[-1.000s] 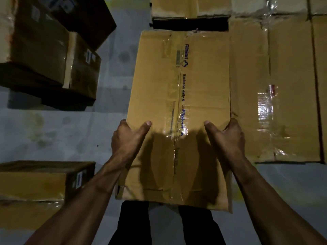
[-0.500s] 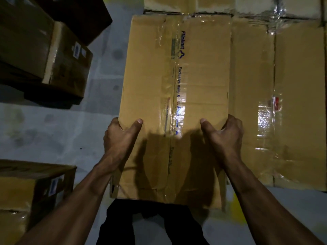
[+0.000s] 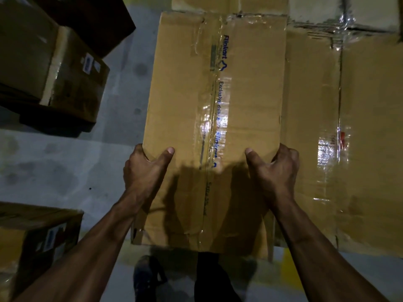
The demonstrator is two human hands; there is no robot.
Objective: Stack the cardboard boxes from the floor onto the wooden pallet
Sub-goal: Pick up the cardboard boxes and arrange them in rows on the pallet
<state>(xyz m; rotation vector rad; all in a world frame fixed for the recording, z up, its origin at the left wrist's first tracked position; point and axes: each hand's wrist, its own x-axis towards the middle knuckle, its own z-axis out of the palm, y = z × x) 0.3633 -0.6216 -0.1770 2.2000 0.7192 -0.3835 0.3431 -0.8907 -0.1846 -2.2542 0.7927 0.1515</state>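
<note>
Cardboard box [image 3: 218,118] runs lengthwise away from the person, taped seam along that axis. Its right edge sits just beside a stacked box [image 3: 314,131]; bare floor [image 3: 65,166] lies left. Left hand [image 3: 146,168] and right hand [image 3: 274,171] clasp its long sides, thumbs on top.

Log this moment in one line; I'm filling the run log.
left hand: grips taped box left edge | right hand: grips right edge | neighbouring box: beside it

Bare grey floor [image 3: 65,171] lies open leftward between stacked boxes [image 3: 54,68] and a labelled box [image 3: 37,234].
</note>
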